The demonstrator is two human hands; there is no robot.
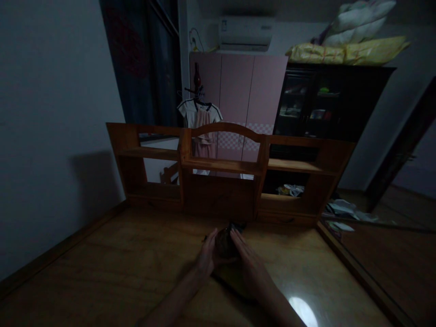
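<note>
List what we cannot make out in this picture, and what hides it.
All in the head view:
Dark object: what it is; left hand and right hand cover its sides, in dim light.
Yellowish item: full outline; right arm covers part.
Black cabinet: contents, too small and dark.
Left arm: cut off by the bottom edge.

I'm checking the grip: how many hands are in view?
2: the left hand at the left side of the dark object, the right hand at its right.
</note>
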